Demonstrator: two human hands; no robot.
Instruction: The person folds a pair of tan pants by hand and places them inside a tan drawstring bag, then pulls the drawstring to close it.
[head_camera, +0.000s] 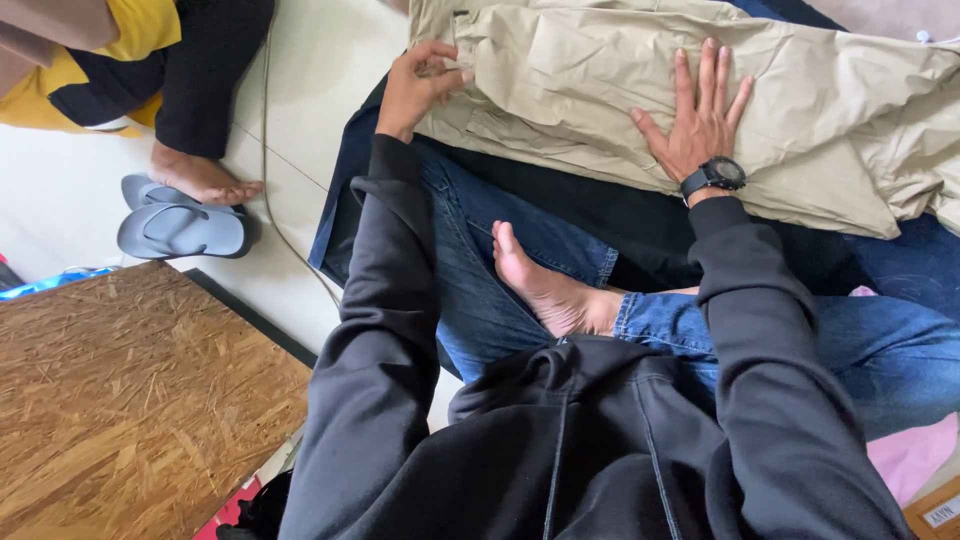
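A pair of beige trousers (600, 80) lies folded across a dark blue cloth (900, 260) in front of my crossed legs. My left hand (420, 85) pinches the fabric at the trousers' left edge, near the waistband. My right hand (700, 115) presses flat on the middle of the trousers, fingers spread, with a black watch (713, 177) on its wrist. I wear a black hoodie and blue jeans, and one bare foot (545, 285) rests on my knee.
Another person sits at the upper left, one bare foot (200, 178) on the white floor beside grey sandals (180, 228). A chipboard panel (130, 400) fills the lower left. A thin cable (270, 200) runs along the floor. Pink cloth (910, 455) lies at the lower right.
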